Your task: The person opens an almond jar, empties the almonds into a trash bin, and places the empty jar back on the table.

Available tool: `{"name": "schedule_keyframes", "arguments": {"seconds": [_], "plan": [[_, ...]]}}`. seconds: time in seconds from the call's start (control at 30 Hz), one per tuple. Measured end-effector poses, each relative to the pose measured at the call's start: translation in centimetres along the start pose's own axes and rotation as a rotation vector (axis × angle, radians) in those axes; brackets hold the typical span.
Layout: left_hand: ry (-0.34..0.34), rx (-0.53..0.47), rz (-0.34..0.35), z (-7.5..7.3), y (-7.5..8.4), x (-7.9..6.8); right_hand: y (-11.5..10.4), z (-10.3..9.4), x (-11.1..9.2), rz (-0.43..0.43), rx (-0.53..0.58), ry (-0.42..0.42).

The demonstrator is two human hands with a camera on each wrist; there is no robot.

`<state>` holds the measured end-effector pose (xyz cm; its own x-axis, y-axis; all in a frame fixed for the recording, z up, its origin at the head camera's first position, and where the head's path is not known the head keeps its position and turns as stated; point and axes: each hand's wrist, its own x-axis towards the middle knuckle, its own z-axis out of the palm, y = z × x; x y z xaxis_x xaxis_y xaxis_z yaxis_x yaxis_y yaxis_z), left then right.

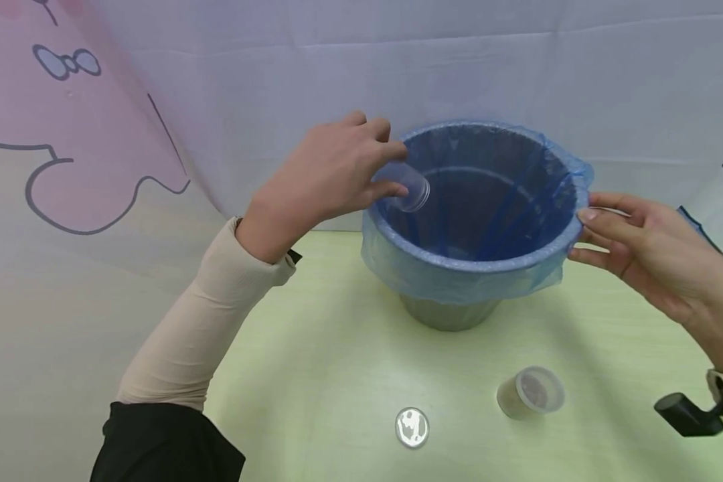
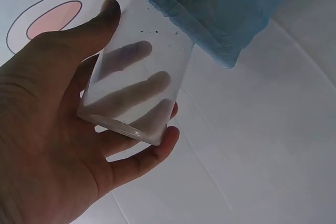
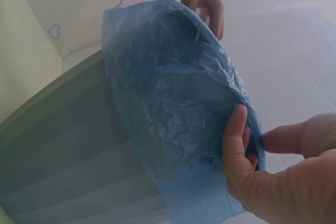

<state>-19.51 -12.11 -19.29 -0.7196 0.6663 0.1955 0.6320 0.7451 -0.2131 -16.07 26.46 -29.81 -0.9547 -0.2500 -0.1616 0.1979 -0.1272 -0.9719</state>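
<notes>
My left hand (image 1: 337,171) grips a clear plastic cup (image 1: 412,189), tipped on its side with its mouth over the left rim of a wastebasket (image 1: 448,316). In the left wrist view, fingers wrap behind the cup (image 2: 144,72), and a few dark specks dot its wall. A blue plastic bag (image 1: 464,284) lines the wastebasket and folds down over its rim. On the right side, my right hand (image 1: 653,251) pinches that rim and the bag between thumb and fingers. The right wrist view shows the bag (image 3: 173,93) bunched at the fingertips (image 3: 239,116).
Nearer on the pale green table (image 1: 319,381) stands a second translucent cup (image 1: 530,393) with something brownish inside. A round, shiny, clear disc (image 1: 412,427) lies left of it. Behind the wastebasket hangs a white cloth (image 1: 247,87) with cartoon drawings.
</notes>
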Motion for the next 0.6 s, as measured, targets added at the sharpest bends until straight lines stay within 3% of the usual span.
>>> {"name": "schedule_keyframes", "arguments": {"seconds": [0.13,0.37,0.6], "plan": [[-0.009,0.003,0.022,-0.12,0.06,0.19,-0.05,-0.02,-0.08,-0.008,0.015,-0.004],[0.037,0.029,0.107,0.13,0.14,0.68,0.17,-0.36,-0.27,-0.037,0.048,-0.022],[0.207,0.15,0.263,0.43,0.83,0.69,0.49,-0.68,-0.35,-0.063,0.123,-0.061]]}}
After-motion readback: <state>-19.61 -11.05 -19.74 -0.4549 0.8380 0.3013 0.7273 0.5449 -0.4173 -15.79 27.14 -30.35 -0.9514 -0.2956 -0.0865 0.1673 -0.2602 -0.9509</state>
